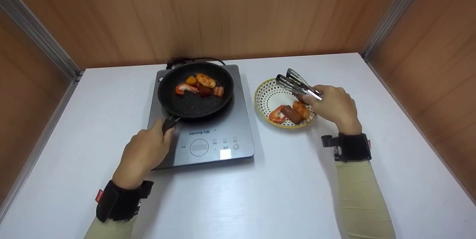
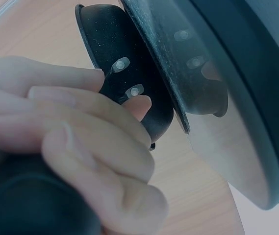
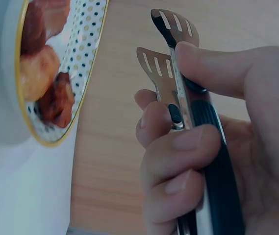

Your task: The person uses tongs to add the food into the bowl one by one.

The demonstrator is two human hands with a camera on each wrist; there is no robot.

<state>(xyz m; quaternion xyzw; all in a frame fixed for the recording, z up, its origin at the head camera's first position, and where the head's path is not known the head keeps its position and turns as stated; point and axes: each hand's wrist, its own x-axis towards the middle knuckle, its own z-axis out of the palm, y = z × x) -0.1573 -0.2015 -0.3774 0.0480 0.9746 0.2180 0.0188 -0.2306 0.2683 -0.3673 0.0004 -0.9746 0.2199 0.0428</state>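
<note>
My left hand [image 1: 143,153] grips the handle [image 1: 170,124] of a black frying pan [image 1: 193,107], which sits on an induction cooker [image 1: 238,127]. In the pan lie a shrimp [image 1: 185,89], a golden-brown piece [image 1: 205,80] and other food pieces. My right hand [image 1: 334,105] holds metal tongs [image 3: 181,78], their slotted ends apart with nothing between them. Those ends are above the far side of a dotted, yellow-rimmed dish [image 1: 269,96]. Near the dish's front lie a shrimp [image 1: 276,115], a brown piece [image 1: 292,115] and an orange-brown piece [image 1: 301,109]; my right hand partly covers another.
A white table [image 1: 290,187] holds everything. Wooden panels [image 1: 245,16] close off the back and both sides, with metal posts [image 1: 394,12] at the corners. A black cord [image 1: 200,59] runs behind the cooker.
</note>
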